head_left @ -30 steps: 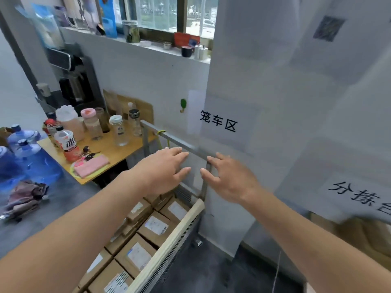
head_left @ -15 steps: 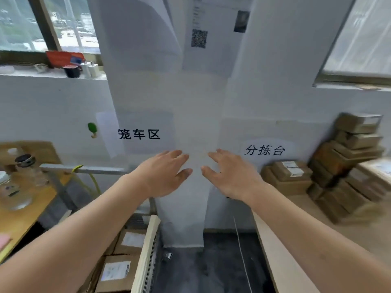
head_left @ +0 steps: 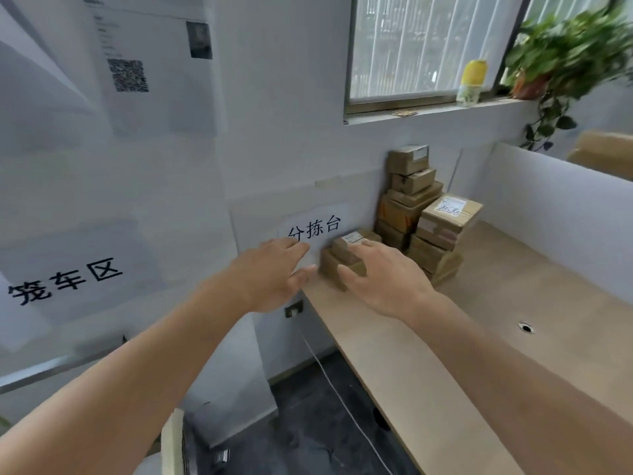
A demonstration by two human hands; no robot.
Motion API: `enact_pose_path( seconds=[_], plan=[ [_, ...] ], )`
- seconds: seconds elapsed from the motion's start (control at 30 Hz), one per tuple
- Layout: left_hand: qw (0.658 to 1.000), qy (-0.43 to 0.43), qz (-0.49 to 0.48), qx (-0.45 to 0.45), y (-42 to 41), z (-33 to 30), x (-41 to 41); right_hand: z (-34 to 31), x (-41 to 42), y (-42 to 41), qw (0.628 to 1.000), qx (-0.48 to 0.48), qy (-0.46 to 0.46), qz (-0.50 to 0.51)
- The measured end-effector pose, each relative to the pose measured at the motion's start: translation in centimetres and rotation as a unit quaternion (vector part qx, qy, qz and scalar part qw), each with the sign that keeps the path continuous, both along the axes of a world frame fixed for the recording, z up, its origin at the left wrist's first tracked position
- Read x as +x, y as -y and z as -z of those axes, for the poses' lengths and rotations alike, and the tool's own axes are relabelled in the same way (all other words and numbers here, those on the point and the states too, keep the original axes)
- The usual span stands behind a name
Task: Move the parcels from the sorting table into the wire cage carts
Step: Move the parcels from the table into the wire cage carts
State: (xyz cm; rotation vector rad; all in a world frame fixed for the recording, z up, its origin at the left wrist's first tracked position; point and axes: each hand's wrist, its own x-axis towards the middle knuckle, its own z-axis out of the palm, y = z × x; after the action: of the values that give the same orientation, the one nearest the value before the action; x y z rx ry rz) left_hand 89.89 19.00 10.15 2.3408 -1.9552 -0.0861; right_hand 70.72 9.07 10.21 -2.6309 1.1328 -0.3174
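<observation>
Reaching with both hands spread and empty, we should bracket the small parcel (head_left: pixel 344 260) at 12 o'clock: left hand (head_left: pixel 274 274), right hand (head_left: pixel 387 279), lifting squarely off the bench (head_left: pixel 479 330).

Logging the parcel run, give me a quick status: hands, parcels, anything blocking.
Left hand and right hand open, empty, reaching. Small parcels nearest on sorting table, taller stacks behind. Nothing blocking.

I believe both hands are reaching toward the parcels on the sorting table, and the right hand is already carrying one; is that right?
Not quite. In the head view the right hand is open and carries nothing. Both it and the left hand reach toward the small parcels on the sorting table.
</observation>
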Motion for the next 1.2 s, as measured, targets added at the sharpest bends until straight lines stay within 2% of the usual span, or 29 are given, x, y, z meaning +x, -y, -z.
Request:
enact_pose_path(
  seconds=[0.33, 0.57, 0.93, 1.2],
  plan=[
    [0.998, -0.041, 0.044, -0.019, 14.8, 2.3, -3.6, 2.4, -4.5, 12.3, 0.997, 0.005, -0.023, 0.071],
    [0.997, -0.042, 0.071, 0.012, 23.0, 5.0, -5.2, 3.7, -4.8, 20.0, 0.995, 0.025, -0.025, 0.099],
    [0.991, -0.058, 0.106, 0.052, 38.9, 10.4, 0.5, 9.2, -0.5, 34.7, 0.972, 0.043, -0.027, 0.229],
    [0.981, -0.062, 0.133, 0.130, 49.8, 16.6, 5.9, 14.1, 4.0, 45.2, 0.948, 0.013, -0.013, 0.317]
  ],
)
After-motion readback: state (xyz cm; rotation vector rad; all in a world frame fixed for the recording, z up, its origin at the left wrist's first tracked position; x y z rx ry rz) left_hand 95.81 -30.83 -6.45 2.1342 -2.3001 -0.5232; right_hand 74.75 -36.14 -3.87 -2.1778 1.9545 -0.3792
